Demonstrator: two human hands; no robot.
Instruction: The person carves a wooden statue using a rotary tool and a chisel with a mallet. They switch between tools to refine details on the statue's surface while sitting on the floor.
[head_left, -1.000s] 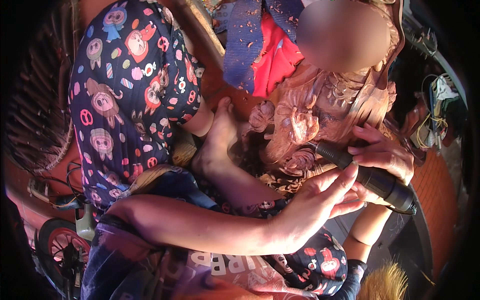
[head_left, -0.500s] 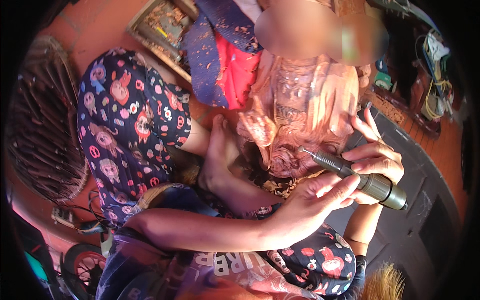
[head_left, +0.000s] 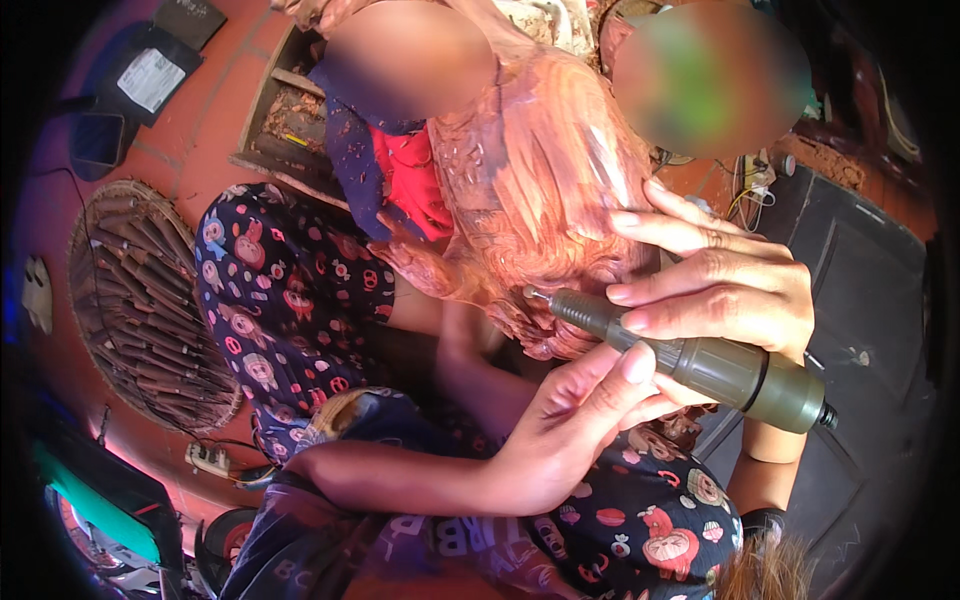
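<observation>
My right hand [head_left: 730, 290] keeps a closed grip around the dark green cylindrical rotary tool [head_left: 690, 358], tilted, its metal tip touching the reddish carved wooden figure [head_left: 540, 190] on my lap. My left hand [head_left: 570, 430], fingers curled, supports the tool from below. Little free room: patterned trousers [head_left: 270, 290] crowd the left.

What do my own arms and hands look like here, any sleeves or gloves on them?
Both hands are bare, with no gloves or rings visible. The left hand and its forearm show no sleeve. The right hand has its forearm mostly hidden; a dark band sits near the elbow.
</observation>
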